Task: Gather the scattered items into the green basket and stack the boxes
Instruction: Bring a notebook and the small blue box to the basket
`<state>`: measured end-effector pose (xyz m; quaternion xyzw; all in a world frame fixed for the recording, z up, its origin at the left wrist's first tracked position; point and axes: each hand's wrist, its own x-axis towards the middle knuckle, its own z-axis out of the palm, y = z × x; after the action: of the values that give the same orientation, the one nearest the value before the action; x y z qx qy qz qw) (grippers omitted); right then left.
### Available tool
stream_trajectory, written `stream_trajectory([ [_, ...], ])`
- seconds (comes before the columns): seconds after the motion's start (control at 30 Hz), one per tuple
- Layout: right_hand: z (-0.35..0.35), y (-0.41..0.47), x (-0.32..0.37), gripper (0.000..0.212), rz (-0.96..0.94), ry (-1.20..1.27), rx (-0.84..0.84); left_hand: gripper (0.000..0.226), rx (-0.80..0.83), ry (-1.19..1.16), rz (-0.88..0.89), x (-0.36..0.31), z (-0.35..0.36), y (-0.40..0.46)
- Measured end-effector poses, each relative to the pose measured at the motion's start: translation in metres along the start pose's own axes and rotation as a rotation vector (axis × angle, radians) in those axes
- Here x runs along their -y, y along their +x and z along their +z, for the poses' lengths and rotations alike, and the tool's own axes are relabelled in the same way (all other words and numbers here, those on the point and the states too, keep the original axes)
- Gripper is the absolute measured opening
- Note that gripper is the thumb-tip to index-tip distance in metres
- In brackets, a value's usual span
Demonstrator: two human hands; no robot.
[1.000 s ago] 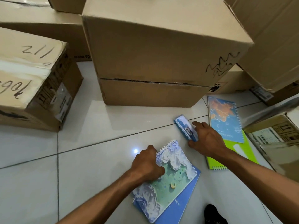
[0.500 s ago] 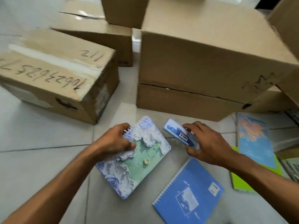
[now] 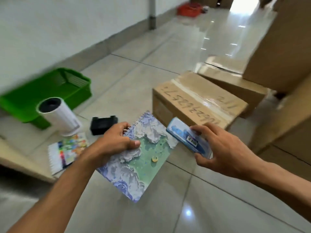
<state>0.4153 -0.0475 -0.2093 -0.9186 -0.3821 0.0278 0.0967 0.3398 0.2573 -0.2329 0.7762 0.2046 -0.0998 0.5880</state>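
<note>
My left hand (image 3: 116, 142) grips a spiral notebook (image 3: 139, 162) with a cloud-and-green cover by its coiled edge, held above the floor. My right hand (image 3: 220, 152) holds a small blue case (image 3: 186, 138) with a barcode sticker, fingers curled round its far end. The green basket (image 3: 50, 95) sits on the tiles to the far left, near the wall. A taped cardboard box (image 3: 198, 100) with handwritten numbers lies just beyond my hands.
A white roll (image 3: 58, 115) leans against the basket's front. A black object (image 3: 103, 125) and a colourful pack of markers (image 3: 67, 150) lie beside it on the floor. More cardboard boxes (image 3: 282, 52) stand at the right. A red basket (image 3: 189, 9) sits far down the corridor.
Both hands have lifted the notebook and the blue case off the floor, and my view has swung left, bringing the green basket, roll and marker pack into sight.
</note>
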Motion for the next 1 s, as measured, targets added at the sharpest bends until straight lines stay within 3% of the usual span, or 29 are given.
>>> stream_trajectory([
  [0.1,0.002,0.048,0.033,0.074,-0.108,-0.009,-0.018,0.046,-0.193,-0.088,-0.066,0.024,-0.043,-0.005],
  [0.23,0.01,0.11,0.062,0.071,-0.141,-0.06,-0.017,0.032,-0.432,-0.236,-0.15,0.059,-0.082,-0.003],
  [0.43,0.052,0.191,0.092,0.068,0.03,0.028,0.093,0.026,-0.534,-0.256,-0.352,0.118,-0.104,0.01],
  [0.53,0.079,0.226,0.111,0.067,0.071,0.119,0.158,0.034,-0.64,-0.184,-0.408,0.132,-0.109,0.015],
  [0.6,0.098,0.249,0.124,0.066,0.072,0.156,0.164,0.034,-0.616,-0.159,-0.415,0.138,-0.116,0.017],
  [0.77,0.133,0.301,0.144,0.051,0.131,0.216,0.139,0.011,-0.371,-0.092,-0.29,0.137,-0.114,0.038],
  [0.87,0.148,0.327,0.152,0.054,0.217,0.347,0.132,0.028,-0.346,0.032,-0.237,0.134,-0.106,0.054],
  [1.0,0.164,0.355,0.157,0.058,0.25,0.361,0.105,0.044,-0.468,0.242,-0.174,0.136,-0.114,0.066],
])
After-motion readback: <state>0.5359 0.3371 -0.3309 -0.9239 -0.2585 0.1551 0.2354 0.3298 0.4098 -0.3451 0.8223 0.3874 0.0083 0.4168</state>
